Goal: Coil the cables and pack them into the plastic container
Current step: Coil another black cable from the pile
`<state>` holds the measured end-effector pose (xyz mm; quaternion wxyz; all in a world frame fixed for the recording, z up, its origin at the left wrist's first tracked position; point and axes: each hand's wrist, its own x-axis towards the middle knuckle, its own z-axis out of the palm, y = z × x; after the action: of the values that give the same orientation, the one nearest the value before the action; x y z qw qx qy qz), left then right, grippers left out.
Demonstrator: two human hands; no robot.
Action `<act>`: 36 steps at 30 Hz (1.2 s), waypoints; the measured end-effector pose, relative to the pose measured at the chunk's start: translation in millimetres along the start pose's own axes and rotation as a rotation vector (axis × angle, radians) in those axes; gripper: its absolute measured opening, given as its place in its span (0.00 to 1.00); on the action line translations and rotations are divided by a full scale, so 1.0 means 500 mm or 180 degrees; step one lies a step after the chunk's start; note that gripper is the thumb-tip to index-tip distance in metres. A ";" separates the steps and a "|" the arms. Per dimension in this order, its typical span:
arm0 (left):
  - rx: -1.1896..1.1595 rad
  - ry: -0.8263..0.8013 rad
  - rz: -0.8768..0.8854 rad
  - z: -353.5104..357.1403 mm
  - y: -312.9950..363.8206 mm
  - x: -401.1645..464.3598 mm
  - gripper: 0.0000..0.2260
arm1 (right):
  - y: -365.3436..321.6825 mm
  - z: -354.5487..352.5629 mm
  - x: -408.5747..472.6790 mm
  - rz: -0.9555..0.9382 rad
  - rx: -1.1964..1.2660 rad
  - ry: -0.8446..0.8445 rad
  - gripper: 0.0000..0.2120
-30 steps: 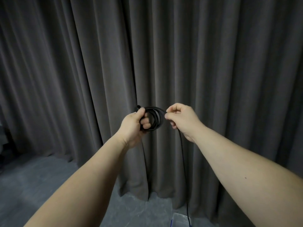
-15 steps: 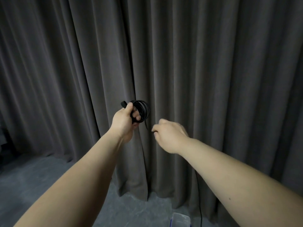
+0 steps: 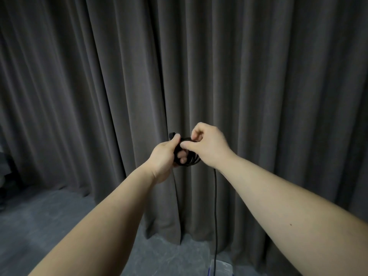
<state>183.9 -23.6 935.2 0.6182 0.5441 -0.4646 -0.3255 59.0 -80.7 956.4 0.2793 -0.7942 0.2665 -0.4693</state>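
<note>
The cable (image 3: 215, 206) is plain black, both in the coiled loops and along the hanging strand. Behind it the curtain (image 3: 258, 86) is a dull grey-brown, striped only by the darker shadows of its vertical folds. The floor (image 3: 49, 216) is mottled dark grey. At its near edge sits the plastic container (image 3: 224, 268), pale and translucent, with a touch of blue on its left side.

Both hands (image 3: 187, 150) on black cable coil (image 3: 189, 161)
</note>
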 end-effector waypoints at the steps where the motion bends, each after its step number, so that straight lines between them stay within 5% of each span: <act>1: -0.0012 -0.0072 -0.0011 0.004 0.002 -0.004 0.17 | 0.003 -0.002 0.002 0.0080 -0.0079 0.0098 0.15; 9: 0.0036 -0.0090 0.0122 0.008 -0.001 0.002 0.17 | 0.034 -0.016 0.020 0.0381 0.0911 0.0122 0.09; 18: -0.0573 0.0118 0.0052 0.013 0.002 0.011 0.17 | 0.052 -0.011 0.018 0.0406 0.1066 0.0157 0.06; 24: -0.0936 0.0214 0.0043 0.019 0.007 0.015 0.17 | 0.047 0.010 0.001 0.0031 -0.0268 -0.0121 0.19; 31: -0.0914 0.0123 0.0062 0.032 0.008 0.013 0.18 | 0.051 0.013 -0.009 -0.0002 -0.0288 0.0206 0.18; 36: -0.0881 0.0090 0.0088 0.039 0.015 0.012 0.20 | 0.051 0.010 -0.008 -0.0005 -0.0484 -0.0343 0.19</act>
<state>167.3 -34.7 943.5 0.6982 0.4517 -0.4140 -0.3702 57.5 -95.2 934.2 0.2317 -0.8375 0.2853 -0.4045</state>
